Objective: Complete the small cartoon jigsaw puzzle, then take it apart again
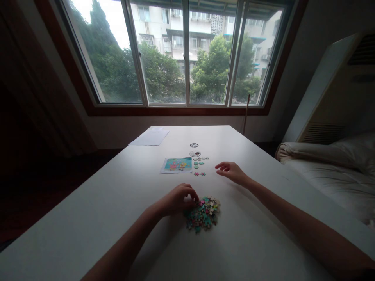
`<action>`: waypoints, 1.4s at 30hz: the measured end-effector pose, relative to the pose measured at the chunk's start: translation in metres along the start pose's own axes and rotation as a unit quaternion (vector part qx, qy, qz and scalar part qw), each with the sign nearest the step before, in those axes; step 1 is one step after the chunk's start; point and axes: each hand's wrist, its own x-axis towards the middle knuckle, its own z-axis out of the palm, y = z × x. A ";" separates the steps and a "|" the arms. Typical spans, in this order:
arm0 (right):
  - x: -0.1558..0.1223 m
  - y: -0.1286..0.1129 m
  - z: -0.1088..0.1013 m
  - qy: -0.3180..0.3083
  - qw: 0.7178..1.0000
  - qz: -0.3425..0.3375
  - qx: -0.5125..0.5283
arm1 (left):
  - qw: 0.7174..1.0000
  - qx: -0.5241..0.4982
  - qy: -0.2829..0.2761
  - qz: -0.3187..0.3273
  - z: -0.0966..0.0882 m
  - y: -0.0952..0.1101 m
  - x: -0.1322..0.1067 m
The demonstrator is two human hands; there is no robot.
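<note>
A heap of jigsaw puzzle pieces (205,218), mostly teal with some pink, yellow and pale ones, lies on the white table. My left hand (183,198) is at the heap's upper left edge, its fingers bent into a pinch at a pink puzzle piece (201,202). My right hand (231,171) hovers over the table farther forward, fingers loosely stretched with nothing in them. To its left, several sorted puzzle pieces (199,174) lie in short rows. Beside these rows is a picture sheet (177,165) with cartoon figures on teal.
Two round black-and-white items (195,153) lie beyond the sorted pieces. White paper (149,137) rests at the table's far left corner. The white table (117,195) reaches toward a window (186,54). A covered sofa (331,164) stands to the right.
</note>
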 end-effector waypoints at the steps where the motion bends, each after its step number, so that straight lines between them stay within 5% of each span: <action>1: -0.006 -0.003 0.000 -0.002 1.000 -0.007 0.004 | 1.000 0.002 0.001 -0.001 0.000 -0.001 0.000; 10: -0.043 -0.021 0.025 0.005 0.999 -0.024 -0.026 | 1.000 0.020 0.008 -0.017 0.000 -0.003 0.000; 18: -0.061 -0.046 0.041 -0.005 0.991 -0.124 -0.056 | 0.999 0.022 0.024 -0.028 0.003 -0.004 -0.001; 23: -0.064 -0.047 0.043 -0.013 0.990 -0.123 -0.068 | 0.996 -0.068 0.035 -0.052 0.000 -0.001 0.000; 33: -0.072 -0.065 0.042 0.031 0.986 -0.137 -0.085 | 0.906 -0.375 0.149 -0.132 0.010 0.015 0.012; 42: -0.074 -0.067 0.042 0.077 0.975 -0.175 -0.112 | 0.880 -0.423 0.151 -0.155 0.013 0.027 0.013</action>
